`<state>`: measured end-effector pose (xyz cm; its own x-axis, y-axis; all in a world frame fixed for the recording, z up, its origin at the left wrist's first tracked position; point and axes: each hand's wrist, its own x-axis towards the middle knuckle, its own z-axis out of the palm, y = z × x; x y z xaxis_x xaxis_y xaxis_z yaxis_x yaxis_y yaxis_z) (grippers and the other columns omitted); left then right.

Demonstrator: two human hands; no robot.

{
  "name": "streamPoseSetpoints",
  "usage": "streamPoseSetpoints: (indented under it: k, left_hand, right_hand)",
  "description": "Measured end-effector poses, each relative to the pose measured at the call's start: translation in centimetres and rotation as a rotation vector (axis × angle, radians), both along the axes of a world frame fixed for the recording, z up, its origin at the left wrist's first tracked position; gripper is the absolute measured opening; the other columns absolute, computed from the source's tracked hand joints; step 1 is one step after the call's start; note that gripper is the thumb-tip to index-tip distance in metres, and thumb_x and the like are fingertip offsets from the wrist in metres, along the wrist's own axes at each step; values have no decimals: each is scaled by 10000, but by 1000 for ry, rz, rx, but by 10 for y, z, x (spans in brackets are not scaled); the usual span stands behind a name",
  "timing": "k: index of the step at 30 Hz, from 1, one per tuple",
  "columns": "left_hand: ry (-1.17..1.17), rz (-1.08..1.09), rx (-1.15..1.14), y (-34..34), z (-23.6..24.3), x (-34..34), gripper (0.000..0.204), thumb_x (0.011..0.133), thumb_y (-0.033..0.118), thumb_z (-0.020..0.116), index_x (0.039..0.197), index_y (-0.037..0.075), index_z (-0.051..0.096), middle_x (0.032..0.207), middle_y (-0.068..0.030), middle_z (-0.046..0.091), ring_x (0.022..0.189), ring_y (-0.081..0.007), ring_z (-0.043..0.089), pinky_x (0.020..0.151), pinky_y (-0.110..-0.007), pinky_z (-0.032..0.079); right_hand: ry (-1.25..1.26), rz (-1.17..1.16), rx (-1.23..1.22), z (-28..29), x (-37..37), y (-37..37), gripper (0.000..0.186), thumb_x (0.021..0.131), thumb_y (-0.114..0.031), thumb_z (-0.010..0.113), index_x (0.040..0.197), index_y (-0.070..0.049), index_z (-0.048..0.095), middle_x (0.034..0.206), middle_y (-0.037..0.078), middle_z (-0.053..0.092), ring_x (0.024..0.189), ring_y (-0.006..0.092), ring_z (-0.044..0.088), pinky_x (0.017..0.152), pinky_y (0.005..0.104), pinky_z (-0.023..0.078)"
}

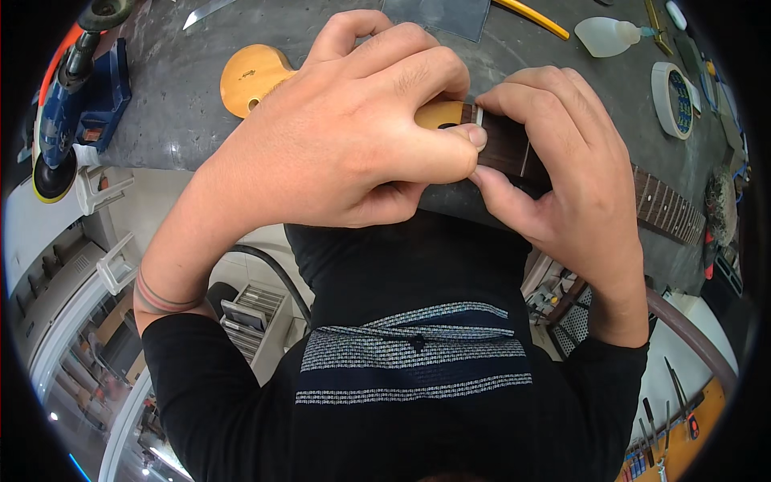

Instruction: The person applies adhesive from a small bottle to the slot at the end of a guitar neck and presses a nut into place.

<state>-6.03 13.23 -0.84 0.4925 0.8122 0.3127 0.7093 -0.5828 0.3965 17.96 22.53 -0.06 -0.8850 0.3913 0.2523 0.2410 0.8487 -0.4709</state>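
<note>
A small yellow wooden guitar (246, 78) lies across the grey bench, with a dark fretboard (503, 140) and long fretted neck (669, 205) reaching right. My left hand (357, 132) curls over the yellow wood, its thumb pressing where that wood meets the fretboard at a pale strip (479, 116); it hides much of the body. My right hand (574, 169) grips the fretboard beside it, fingertips at the strip's upper end and thumb at the lower edge.
On the grey bench (177, 96) are a blue power sander (60, 120) at left, a metal blade (205, 13), a dark sheet (438, 18), a yellow tube (530, 18), a plastic bottle (602, 36) and a tape roll (671, 100). Hand tools (679, 410) appear lower right.
</note>
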Motion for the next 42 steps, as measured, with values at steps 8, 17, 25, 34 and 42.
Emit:
streamPoseSetpoints:
  k: [8,17,25,34,42]
  left_hand:
    - [-1,0,1,0,0,0,407,655,160,831,1060,157,785,1192,-111,711,1102,-355,660,1053,-532,457]
    - [0,-1,-10,0,1,-1,408,655,166,833,1061,155,783,1191,-112,705,1104,-357,656,1057,-535,453]
    - [11,-12,-21,1,3,-1,428,651,172,841,1075,152,783,1195,-112,699,1112,-359,653,1064,-541,449]
    - [0,-10,-24,1,3,0,436,649,172,849,1081,154,786,1177,-111,692,1088,-351,658,1044,-532,457]
    - [0,-25,-24,2,3,-1,446,656,160,853,1095,161,772,1169,-104,692,1077,-341,657,1039,-522,457]
  right_hand:
    - [7,3,-10,-2,0,0,541,692,-103,880,1197,-35,701,1149,148,695,1047,374,675,903,457,559]
    - [14,4,-15,-2,0,-1,545,697,-101,879,1207,-33,701,1155,150,696,1055,373,682,905,458,564]
    - [30,-21,-26,-4,0,-2,534,695,-96,889,1191,-39,698,1138,146,702,1065,375,691,919,464,566]
    - [15,-17,-34,-2,2,-1,560,688,-109,913,1196,-37,689,1152,147,700,1094,381,687,948,465,558]
    - [-84,-62,8,8,15,3,616,679,-107,922,1239,-33,675,1150,154,680,1084,376,675,945,460,548]
